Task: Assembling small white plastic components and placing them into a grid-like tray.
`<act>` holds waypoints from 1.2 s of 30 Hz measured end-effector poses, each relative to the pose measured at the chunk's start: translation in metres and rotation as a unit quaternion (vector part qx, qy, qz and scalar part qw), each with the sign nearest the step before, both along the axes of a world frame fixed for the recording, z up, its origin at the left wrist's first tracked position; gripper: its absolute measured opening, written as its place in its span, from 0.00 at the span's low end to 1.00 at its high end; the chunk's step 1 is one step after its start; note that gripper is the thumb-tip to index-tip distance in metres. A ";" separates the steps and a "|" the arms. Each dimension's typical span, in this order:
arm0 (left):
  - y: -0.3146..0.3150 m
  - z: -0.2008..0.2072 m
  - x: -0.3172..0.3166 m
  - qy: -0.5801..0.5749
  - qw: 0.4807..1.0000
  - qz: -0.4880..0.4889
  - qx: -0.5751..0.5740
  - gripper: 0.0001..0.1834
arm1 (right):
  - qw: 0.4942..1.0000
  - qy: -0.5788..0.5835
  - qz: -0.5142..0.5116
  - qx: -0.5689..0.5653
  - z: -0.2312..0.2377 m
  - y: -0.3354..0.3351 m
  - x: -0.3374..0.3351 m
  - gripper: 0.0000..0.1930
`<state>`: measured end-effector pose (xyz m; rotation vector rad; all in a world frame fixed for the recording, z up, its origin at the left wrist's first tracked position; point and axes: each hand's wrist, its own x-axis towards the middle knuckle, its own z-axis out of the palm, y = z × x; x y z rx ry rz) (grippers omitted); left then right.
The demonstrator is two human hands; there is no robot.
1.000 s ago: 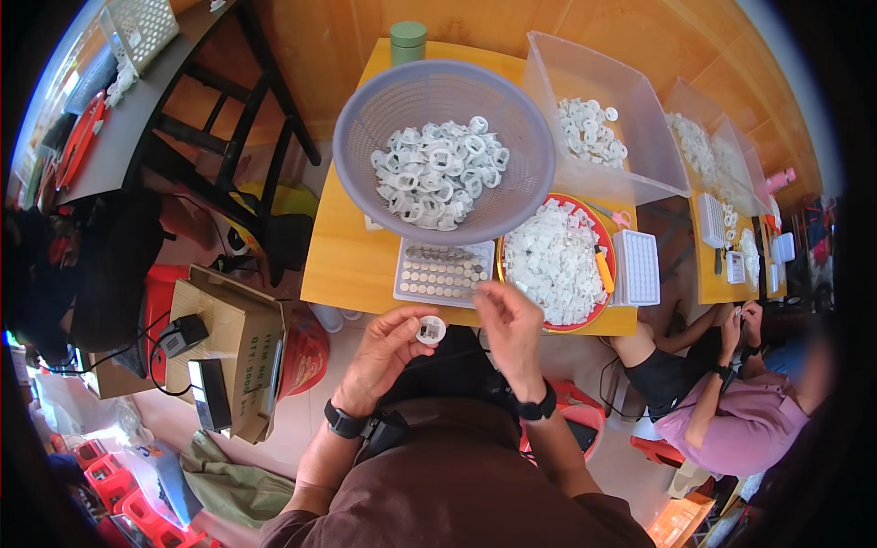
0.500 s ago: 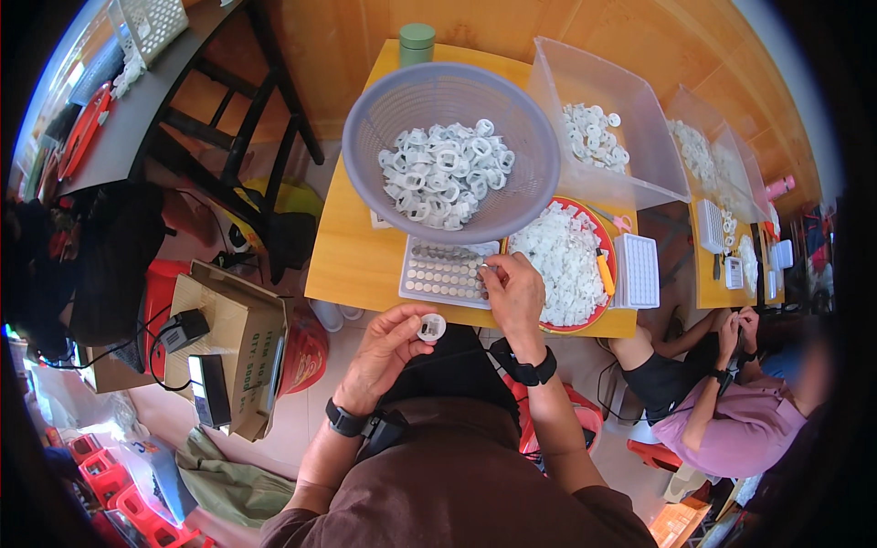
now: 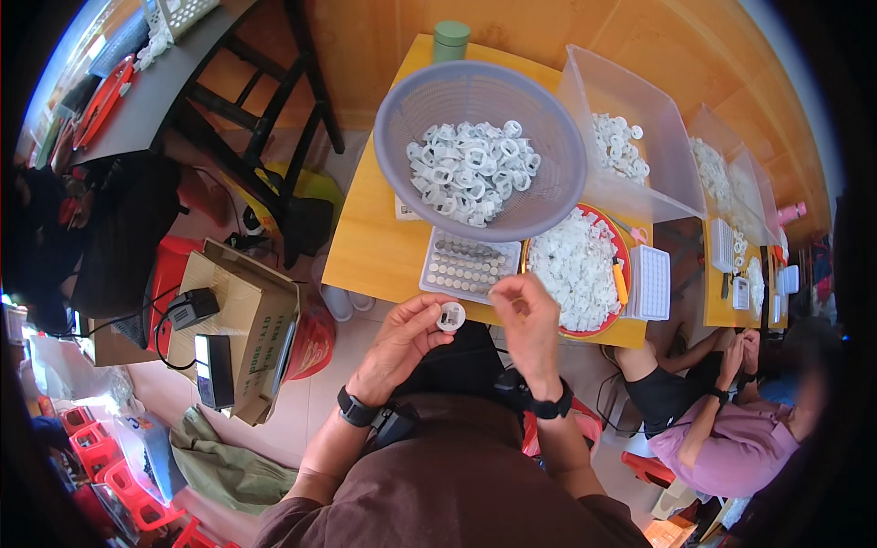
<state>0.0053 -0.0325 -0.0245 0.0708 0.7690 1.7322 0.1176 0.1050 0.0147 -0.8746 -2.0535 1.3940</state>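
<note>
My left hand (image 3: 393,342) is closed on a small round white plastic part (image 3: 451,316), its opening turned upward. Close to the right of that part is my right hand (image 3: 533,320), fingers curled together in a pinch; whatever they hold is too small to make out. Just beyond both hands sits a white tray (image 3: 426,281) with rows of round silvery discs (image 3: 464,272). Behind the tray stands a grey-purple mesh basket (image 3: 390,151) heaped with white ring-like parts (image 3: 475,169).
A red-rimmed bowl (image 3: 625,315) of small white pieces (image 3: 568,274) holds an orange-handled tool (image 3: 619,281). Beside it stands a white ribbed tray (image 3: 651,283). Behind are a clear bin (image 3: 671,187) and green canister (image 3: 450,41). A co-worker (image 3: 722,429) sits right; a cardboard box (image 3: 242,338) stands left.
My right hand has left the disc tray and come back toward me, near the white part. My left hand still holds that part. The whole view has shifted slightly.
</note>
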 end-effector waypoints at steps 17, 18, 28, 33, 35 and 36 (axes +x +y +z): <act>0.005 0.009 0.010 0.098 0.994 0.035 -0.043 0.11 | 0.952 0.081 0.030 0.293 -0.013 -0.033 -0.001 0.09; 0.005 0.009 0.010 0.098 0.994 0.034 -0.043 0.11 | 0.952 0.081 0.030 0.294 -0.014 -0.033 -0.001 0.09; 0.007 0.011 0.012 0.051 0.997 0.045 -0.030 0.10 | 0.944 0.079 0.024 0.318 -0.017 -0.043 0.002 0.14; 0.005 0.011 0.011 0.040 0.998 0.042 -0.016 0.11 | 0.945 0.080 0.027 0.316 -0.015 -0.043 0.004 0.14; 0.004 0.012 0.011 0.035 0.999 0.041 -0.010 0.11 | 0.954 0.103 0.005 0.281 -0.014 -0.042 0.005 0.10; 0.004 0.011 0.011 0.035 0.998 0.041 -0.010 0.11 | 0.954 0.103 0.005 0.281 -0.014 -0.042 0.006 0.10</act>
